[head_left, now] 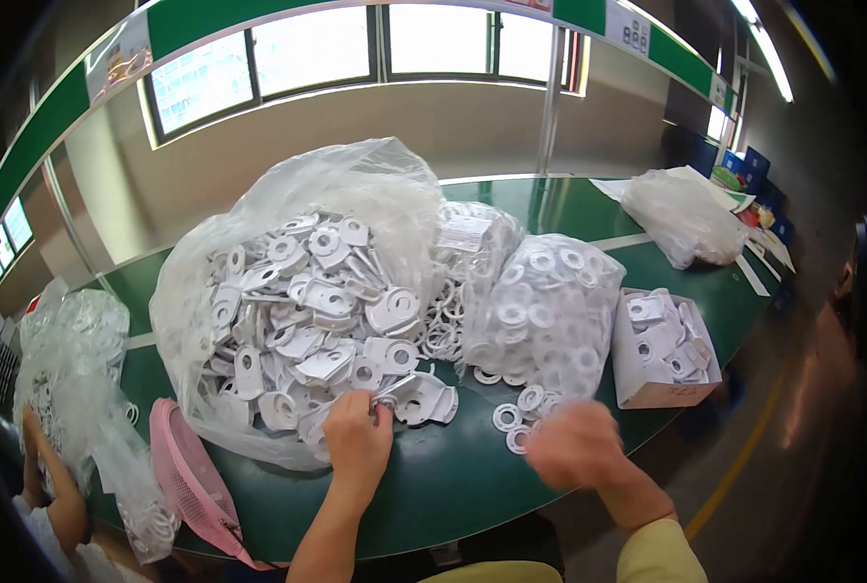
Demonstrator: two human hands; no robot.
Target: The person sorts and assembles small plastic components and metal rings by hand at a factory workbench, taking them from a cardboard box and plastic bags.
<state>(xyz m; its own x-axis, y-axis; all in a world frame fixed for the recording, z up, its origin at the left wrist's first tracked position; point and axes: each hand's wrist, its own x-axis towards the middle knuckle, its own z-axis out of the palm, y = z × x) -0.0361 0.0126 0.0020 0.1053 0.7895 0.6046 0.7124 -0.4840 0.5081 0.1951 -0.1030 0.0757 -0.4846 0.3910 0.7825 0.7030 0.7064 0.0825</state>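
Observation:
My left hand (358,432) is closed, thumb and fingers pinching a small white plastic part (385,399) at the front edge of a heap. Just right of it, touching or nearly so, lies a flat white plastic plate with a round hole (425,398). The heap of similar white plates (322,301) spills from a large clear plastic bag (200,291). My right hand (577,445), blurred by motion, is over the table's front edge beside several loose white rings (507,418). Its fingers are smeared, so whether it holds anything does not show.
A clear bag of white rings (550,301) stands behind my right hand, another bag (472,238) behind it. To the right are a white box of parts (666,389) and a crumpled bag (681,214). At left lie a pink pouch (190,471) and a co-worker's arm (54,476).

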